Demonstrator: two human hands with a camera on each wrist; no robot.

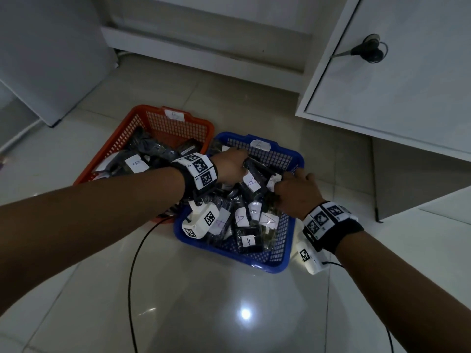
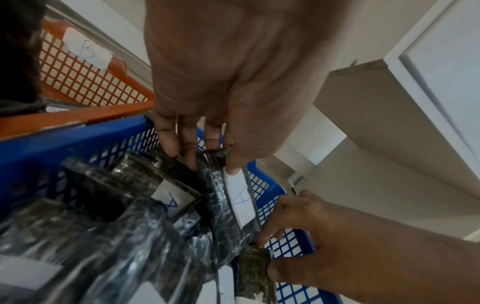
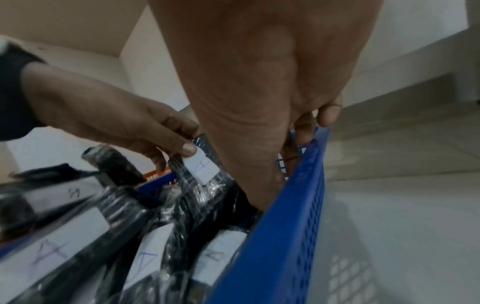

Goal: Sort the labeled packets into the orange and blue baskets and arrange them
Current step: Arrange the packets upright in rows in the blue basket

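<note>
Dim room; an overhead light glares off the floor [image 1: 245, 313] near me, and my wrist views are blurred and warped.

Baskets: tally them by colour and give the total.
Orange basket: 1
Blue basket: 1
Total: 2

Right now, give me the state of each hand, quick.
Left hand: pinching the top of an A-labelled packet over the blue basket.
Right hand: fingers curled on a packet by the basket's right wall.
</note>
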